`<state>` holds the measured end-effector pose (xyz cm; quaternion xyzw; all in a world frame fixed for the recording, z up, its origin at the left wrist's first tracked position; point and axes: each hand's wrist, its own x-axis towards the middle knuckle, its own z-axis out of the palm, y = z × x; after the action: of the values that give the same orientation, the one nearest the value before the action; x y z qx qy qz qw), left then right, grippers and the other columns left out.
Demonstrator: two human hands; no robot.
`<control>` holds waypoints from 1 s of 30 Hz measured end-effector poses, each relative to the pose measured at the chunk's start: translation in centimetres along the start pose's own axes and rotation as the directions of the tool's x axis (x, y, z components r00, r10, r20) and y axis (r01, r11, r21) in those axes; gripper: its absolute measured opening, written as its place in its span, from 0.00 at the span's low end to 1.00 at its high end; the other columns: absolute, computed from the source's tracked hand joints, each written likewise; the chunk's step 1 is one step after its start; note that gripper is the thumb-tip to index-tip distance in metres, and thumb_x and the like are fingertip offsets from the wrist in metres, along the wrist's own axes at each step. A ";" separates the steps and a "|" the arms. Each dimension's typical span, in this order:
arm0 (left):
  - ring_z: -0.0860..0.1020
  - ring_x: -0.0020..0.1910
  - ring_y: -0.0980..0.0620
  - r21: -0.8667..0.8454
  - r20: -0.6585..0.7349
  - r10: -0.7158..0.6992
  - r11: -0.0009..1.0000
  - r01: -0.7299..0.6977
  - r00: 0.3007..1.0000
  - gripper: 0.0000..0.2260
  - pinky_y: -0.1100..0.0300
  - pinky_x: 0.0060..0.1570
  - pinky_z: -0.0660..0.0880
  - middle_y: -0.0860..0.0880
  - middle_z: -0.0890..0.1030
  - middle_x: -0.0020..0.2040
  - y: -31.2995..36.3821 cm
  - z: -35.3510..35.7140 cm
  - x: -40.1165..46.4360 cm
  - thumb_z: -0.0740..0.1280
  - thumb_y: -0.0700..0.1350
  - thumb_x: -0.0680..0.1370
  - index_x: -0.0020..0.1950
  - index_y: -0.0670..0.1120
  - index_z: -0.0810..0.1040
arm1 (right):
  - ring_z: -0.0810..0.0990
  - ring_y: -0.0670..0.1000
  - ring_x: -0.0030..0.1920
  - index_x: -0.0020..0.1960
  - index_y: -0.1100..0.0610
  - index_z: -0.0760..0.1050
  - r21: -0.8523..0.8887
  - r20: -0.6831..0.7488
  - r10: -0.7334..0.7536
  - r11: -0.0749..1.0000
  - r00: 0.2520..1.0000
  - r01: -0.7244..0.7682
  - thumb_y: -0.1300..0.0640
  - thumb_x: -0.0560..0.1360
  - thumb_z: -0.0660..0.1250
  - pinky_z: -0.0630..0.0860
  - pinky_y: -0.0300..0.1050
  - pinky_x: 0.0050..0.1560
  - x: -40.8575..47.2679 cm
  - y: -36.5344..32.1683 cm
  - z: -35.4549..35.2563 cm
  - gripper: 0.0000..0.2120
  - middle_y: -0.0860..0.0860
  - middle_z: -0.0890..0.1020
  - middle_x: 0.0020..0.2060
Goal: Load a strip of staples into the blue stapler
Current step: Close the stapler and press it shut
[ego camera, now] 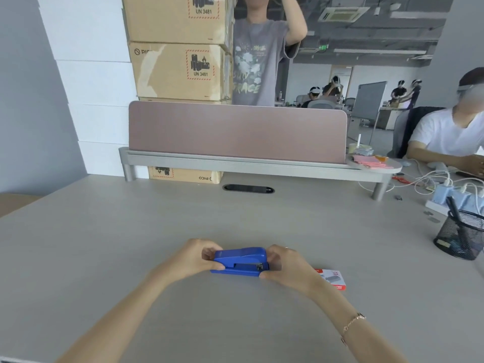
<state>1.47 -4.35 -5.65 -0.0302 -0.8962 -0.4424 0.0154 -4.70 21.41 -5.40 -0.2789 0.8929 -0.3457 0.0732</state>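
The blue stapler (pixel 241 261) lies closed on the desk, lengthwise from left to right, its metal nose pointing right. My left hand (pixel 195 258) grips its left, rear end with thumb and fingers. My right hand (pixel 284 265) holds the right, front end, fingers curled around the nose. A small red-and-white staple box (pixel 334 279) lies flat on the desk just right of my right wrist, partly hidden by it. No loose strip of staples shows.
A black mesh pen holder (pixel 462 237) stands at the right edge. Behind it lie a power strip with chargers and white cables (pixel 445 192). A pink divider panel (pixel 235 132) on a grey shelf closes the far side. A seated person's arm (pixel 442 158) rests at the far right.
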 end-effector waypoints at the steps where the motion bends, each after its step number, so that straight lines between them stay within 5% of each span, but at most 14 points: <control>1: 0.84 0.44 0.54 0.010 0.001 -0.003 1.000 0.003 1.000 0.10 0.58 0.48 0.79 0.51 0.86 0.44 -0.1 0.0 0.4 0.76 0.40 0.69 0.46 0.52 0.83 | 0.79 0.48 0.48 0.52 0.53 0.75 0.006 0.007 0.001 1.000 1.000 -0.001 0.56 0.65 0.72 0.75 0.40 0.48 0.2 0.1 -0.1 0.16 0.47 0.82 0.47; 7: 0.83 0.44 0.51 0.018 0.004 0.001 1.000 -0.001 1.000 0.09 0.53 0.50 0.78 0.48 0.86 0.45 -0.4 -0.1 3.3 0.75 0.41 0.69 0.47 0.50 0.83 | 0.79 0.49 0.49 0.55 0.52 0.74 0.028 0.025 0.019 0.999 0.999 -0.020 0.56 0.64 0.72 0.75 0.41 0.50 2.5 0.6 -1.1 0.20 0.50 0.82 0.47; 11: 0.82 0.42 0.53 0.008 -0.013 -0.005 1.000 0.005 1.000 0.09 0.50 0.51 0.78 0.45 0.85 0.45 -0.8 -0.1 5.7 0.75 0.39 0.69 0.47 0.47 0.82 | 0.78 0.53 0.49 0.42 0.52 0.75 -0.019 0.015 0.020 1.000 1.000 -0.020 0.57 0.65 0.72 0.75 0.48 0.52 4.6 1.1 -1.4 0.08 0.54 0.80 0.47; 17: 0.83 0.44 0.48 -0.004 -0.024 -0.004 1.000 0.004 1.000 0.09 0.49 0.53 0.78 0.43 0.85 0.46 -1.5 -0.2 9.9 0.74 0.38 0.69 0.48 0.46 0.82 | 0.76 0.53 0.47 0.32 0.42 0.67 -0.063 0.016 0.058 0.996 0.998 -0.057 0.58 0.65 0.73 0.71 0.42 0.45 8.9 2.4 -2.5 0.16 0.52 0.76 0.45; 22: 0.83 0.48 0.46 -0.021 -0.024 -0.002 1.000 0.002 1.000 0.10 0.50 0.55 0.77 0.43 0.85 0.47 -2.3 -0.5 13.7 0.74 0.38 0.70 0.50 0.46 0.82 | 0.74 0.51 0.44 0.39 0.53 0.75 -0.033 0.039 0.068 0.997 0.997 -0.066 0.60 0.66 0.73 0.68 0.34 0.39 12.4 3.9 -3.2 0.07 0.52 0.74 0.44; 30: 0.83 0.48 0.50 -0.020 -0.003 0.010 1.000 -0.010 1.000 0.12 0.52 0.56 0.79 0.45 0.85 0.48 -3.1 -1.3 20.2 0.75 0.39 0.70 0.52 0.47 0.81 | 0.73 0.52 0.44 0.37 0.53 0.72 -0.047 0.002 0.065 0.997 0.998 -0.065 0.59 0.68 0.71 0.67 0.34 0.38 18.0 6.6 -4.4 0.08 0.53 0.73 0.45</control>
<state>-18.92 -6.45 -6.16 -0.0345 -0.8914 -0.4514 0.0185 -24.08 18.06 -5.28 -0.2518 0.9093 -0.3217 0.0793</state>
